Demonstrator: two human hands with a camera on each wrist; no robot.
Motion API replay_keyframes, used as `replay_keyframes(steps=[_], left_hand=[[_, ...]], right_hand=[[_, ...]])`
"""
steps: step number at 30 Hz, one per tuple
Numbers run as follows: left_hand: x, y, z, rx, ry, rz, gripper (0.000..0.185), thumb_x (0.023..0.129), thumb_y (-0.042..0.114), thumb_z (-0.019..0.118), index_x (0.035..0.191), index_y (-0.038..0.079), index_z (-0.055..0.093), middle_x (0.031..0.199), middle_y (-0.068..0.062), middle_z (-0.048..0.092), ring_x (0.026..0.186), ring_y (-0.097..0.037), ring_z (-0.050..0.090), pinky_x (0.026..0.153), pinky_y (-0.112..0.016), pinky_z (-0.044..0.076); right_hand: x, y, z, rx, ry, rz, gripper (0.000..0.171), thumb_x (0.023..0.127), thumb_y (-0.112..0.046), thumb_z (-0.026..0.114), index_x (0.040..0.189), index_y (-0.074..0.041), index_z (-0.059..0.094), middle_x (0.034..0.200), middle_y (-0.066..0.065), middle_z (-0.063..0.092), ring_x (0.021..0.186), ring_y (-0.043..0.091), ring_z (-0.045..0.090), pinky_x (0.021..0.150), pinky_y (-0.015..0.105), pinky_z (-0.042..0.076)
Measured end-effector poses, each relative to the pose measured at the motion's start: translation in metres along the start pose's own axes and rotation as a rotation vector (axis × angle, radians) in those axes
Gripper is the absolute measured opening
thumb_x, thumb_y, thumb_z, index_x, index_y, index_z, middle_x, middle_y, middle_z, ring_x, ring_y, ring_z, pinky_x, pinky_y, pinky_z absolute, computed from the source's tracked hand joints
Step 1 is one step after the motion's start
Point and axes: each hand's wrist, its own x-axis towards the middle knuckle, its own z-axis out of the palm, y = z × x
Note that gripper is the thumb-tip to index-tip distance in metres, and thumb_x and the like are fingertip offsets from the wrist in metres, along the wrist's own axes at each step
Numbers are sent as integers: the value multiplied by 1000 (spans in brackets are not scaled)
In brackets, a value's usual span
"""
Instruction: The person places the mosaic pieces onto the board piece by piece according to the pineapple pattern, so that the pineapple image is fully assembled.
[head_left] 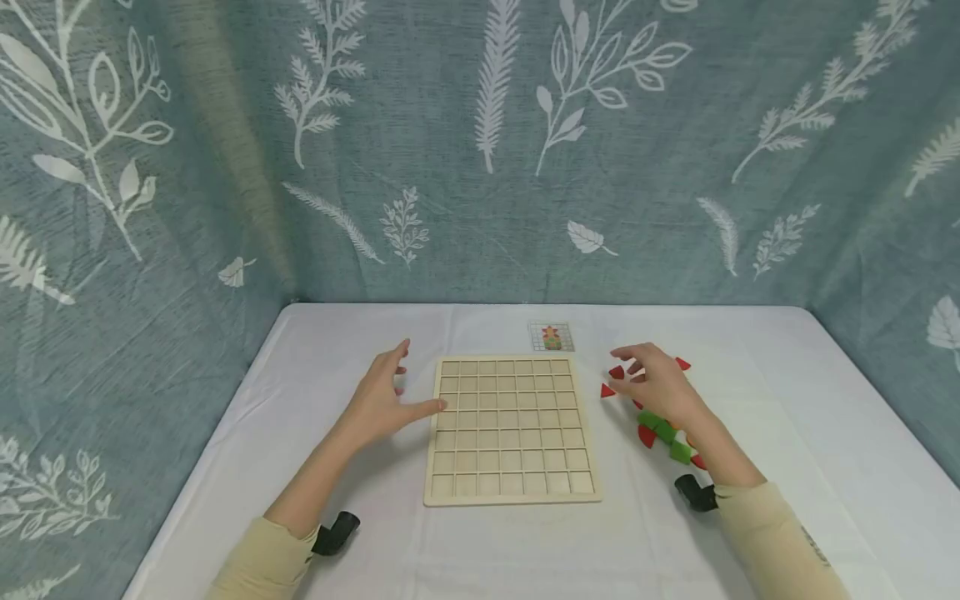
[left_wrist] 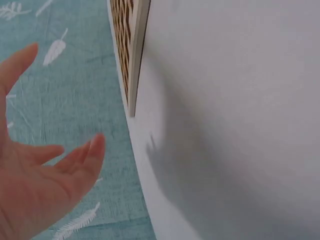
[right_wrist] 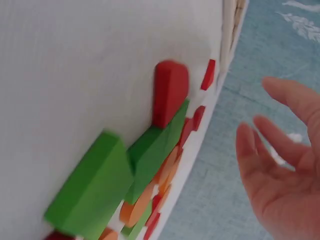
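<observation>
Leaf-print curtain backdrop
Blue-grey, hung round three sides of white-clothed table; soft, even light.

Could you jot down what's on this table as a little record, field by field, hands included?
Surface: white table, leaf-print curtain behind
Board: wooden grid board, every cell bare
Left hand: fingers straight, thumb tip at the board's left edge
Right hand: open, above the pieces, holding nothing
Pieces: red, green and orange blocks, right of the board
Card: small pattern card, beyond the board's far edge
</observation>
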Motion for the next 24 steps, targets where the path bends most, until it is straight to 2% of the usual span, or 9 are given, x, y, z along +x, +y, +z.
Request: replay_keyframes(steps=[3,6,11,18,24], left_hand=[[-11,-2,3,-48,-111,-46,109,75,41,83,154,3,20,147,-20,35,117,-38,54,90,-48,50],[-20,-3,7,-47,-205,-69,111,71,38,87,153,0,22,142,-18,41,109,-32,57,88,-45,50],[-31,-6,11,-38,-310,-52,114,66,32,91,152,-3,23,130,-13,46,98,-21,54,86,-38,48],[-39,-8,13,-44,-370,-11,117,62,24,93,150,-8,23,114,-9,44,99,-21,50,89,-39,45],[-41,-8,15,-66,-388,-21,121,60,20,94,151,-8,20,125,-13,39,108,-25,51,97,-42,43]], right_hand=[[2,4,-2,9,-111,-20,40,89,-10,71,125,2,61,116,17,60,95,27,59,73,36,53],[3,9,-4,6,-203,-47,37,88,-7,71,123,2,62,110,14,63,93,25,59,73,35,52],[6,13,-5,-23,-267,-66,34,88,-5,70,121,1,63,105,11,64,90,23,61,75,35,51],[11,17,-4,-45,-276,-70,28,89,-6,68,117,-4,67,97,5,65,85,19,61,72,33,50],[15,23,-2,-18,-259,-48,22,89,-9,70,111,-7,70,93,2,66,82,16,60,68,31,49]])
